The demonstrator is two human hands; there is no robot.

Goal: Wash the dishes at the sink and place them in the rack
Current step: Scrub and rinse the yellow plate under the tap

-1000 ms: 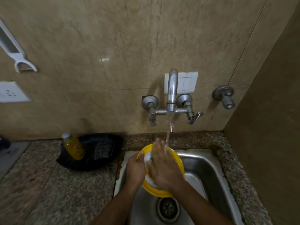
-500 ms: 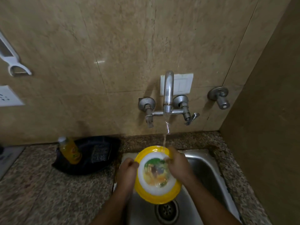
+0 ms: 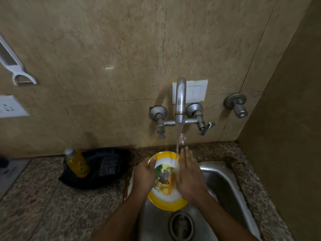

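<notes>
The left hand (image 3: 145,176) grips the yellow-rimmed plate (image 3: 165,202) by its edge, thumb over the rim, holding it above the sink (image 3: 224,180). The right hand (image 3: 188,178), half a second ago curled at the plate's top edge, now lies flat with straight fingers across its pictured face, rubbing under the water (image 3: 177,150) from the tap (image 3: 180,98). Rinsing appears under way; no rack is in view. A bottle (image 3: 78,163) stands on the tabletop (image 3: 52,206).
</notes>
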